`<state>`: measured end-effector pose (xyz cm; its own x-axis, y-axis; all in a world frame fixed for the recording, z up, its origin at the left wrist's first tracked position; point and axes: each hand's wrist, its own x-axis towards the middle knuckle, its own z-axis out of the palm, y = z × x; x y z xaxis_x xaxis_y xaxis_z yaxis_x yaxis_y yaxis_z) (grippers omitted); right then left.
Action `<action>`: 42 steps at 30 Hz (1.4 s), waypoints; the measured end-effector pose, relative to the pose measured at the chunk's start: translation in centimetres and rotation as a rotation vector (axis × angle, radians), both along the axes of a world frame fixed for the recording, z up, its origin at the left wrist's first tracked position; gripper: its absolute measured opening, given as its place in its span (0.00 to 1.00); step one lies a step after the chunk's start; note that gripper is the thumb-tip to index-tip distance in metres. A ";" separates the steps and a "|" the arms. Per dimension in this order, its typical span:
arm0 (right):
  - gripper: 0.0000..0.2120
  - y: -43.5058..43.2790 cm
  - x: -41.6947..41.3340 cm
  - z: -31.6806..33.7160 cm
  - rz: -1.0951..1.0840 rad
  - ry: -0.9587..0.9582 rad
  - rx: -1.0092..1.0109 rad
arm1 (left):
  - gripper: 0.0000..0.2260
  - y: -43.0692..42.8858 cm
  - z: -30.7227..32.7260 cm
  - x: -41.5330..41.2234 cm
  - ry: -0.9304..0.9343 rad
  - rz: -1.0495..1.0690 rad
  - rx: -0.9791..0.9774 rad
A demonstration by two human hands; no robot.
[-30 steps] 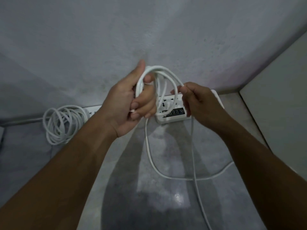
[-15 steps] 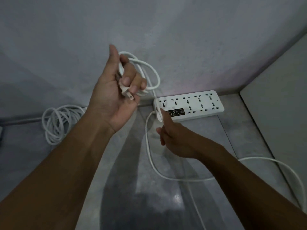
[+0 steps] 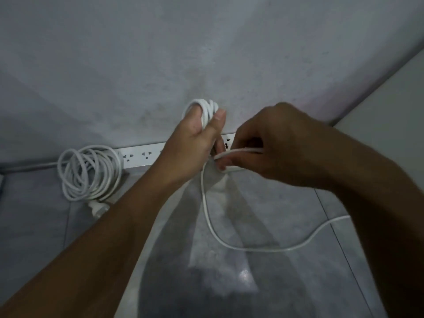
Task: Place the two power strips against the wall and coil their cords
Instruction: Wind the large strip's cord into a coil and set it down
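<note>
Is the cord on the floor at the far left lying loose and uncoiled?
No, that cord lies wound in a round coil beside the end of the power strip.

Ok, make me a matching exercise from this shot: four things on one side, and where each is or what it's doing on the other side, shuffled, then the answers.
Things
1. left hand
2. right hand
3. finished coil
4. power strip left of the hands

States
A. runs long and straight along the foot of the wall
B. pinches one strand of cord
C. lies in a round heap at far left on the floor
D. grips a bunch of loops

Pairs: 1-D, 2-B, 3-C, 4-A
</note>
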<state>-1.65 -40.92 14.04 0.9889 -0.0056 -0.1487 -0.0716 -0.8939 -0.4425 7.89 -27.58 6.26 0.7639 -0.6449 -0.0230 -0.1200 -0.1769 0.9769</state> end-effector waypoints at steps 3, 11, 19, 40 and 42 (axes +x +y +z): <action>0.07 -1.5 0.2 0.7 0.037 -0.073 -0.014 | 0.18 -0.2 0.2 -0.8 0.048 -0.072 0.077; 0.15 -5.9 1.1 -0.6 0.015 -0.236 0.170 | 0.28 1.2 -0.8 -0.5 0.500 -0.372 -0.126; 0.15 -5.1 0.5 -9.3 -0.247 -0.430 0.217 | 0.24 1.4 -0.2 0.2 0.656 -0.279 -0.429; 0.06 1.7 -0.7 -4.6 -0.019 0.026 0.042 | 0.16 0.8 -0.8 1.1 0.004 0.152 -0.149; 0.05 1.7 -0.6 -3.2 0.016 -0.004 0.008 | 0.09 0.7 -0.5 0.5 -0.073 0.125 -0.094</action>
<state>-2.29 -39.19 10.84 0.9894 0.0119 -0.1450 -0.0553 -0.8912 -0.4502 8.43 -26.89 5.79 0.8358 -0.5414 0.0917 -0.1744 -0.1034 0.9792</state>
